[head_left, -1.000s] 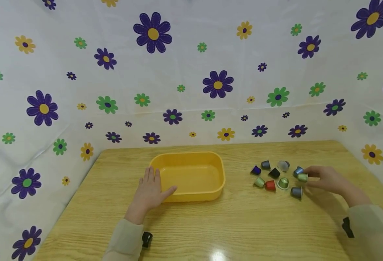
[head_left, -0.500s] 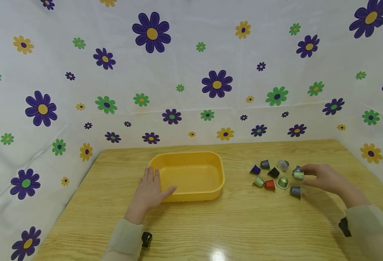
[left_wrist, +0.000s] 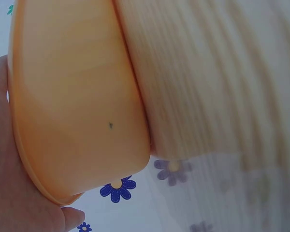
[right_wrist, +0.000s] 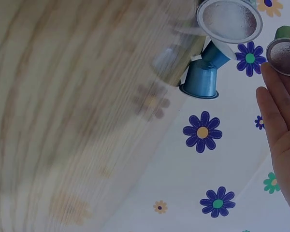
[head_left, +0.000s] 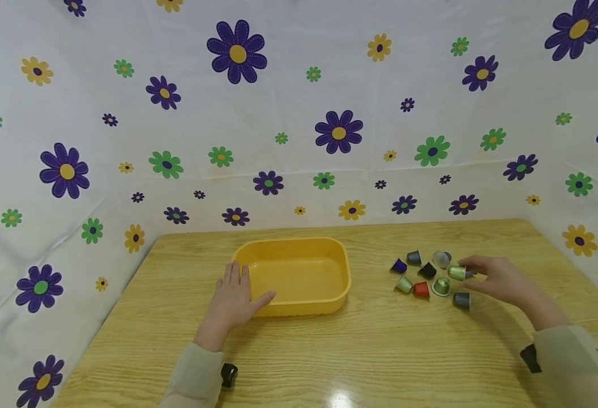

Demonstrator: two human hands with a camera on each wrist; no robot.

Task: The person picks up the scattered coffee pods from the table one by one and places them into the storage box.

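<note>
My right hand (head_left: pixel 498 281) pinches a light green coffee capsule (head_left: pixel 456 272) above the far right part of the table. In the right wrist view this capsule (right_wrist: pixel 283 56) shows its foil lid between the fingertips. Other capsules lie close by: a green one (head_left: pixel 441 286), a red one (head_left: pixel 421 289), a black one (head_left: pixel 427 270) and a grey one (head_left: pixel 461 300). Blue capsules (right_wrist: pixel 201 79) appear in the right wrist view. My left hand (head_left: pixel 231 303) lies with straight, spread fingers on the left rim of a yellow plastic basin (head_left: pixel 299 307).
More capsules lie at the group's left side: a dark blue one (head_left: pixel 398 266), a grey-blue one (head_left: pixel 413 257) and a pale green one (head_left: pixel 404 284). The wooden table (head_left: pixel 370 351) ends at a flowered cloth (head_left: pixel 289 113) at the back and sides.
My right hand has moved a little to the left with the light green capsule between its fingers. The left hand and the yellow basin have stayed in place.
</note>
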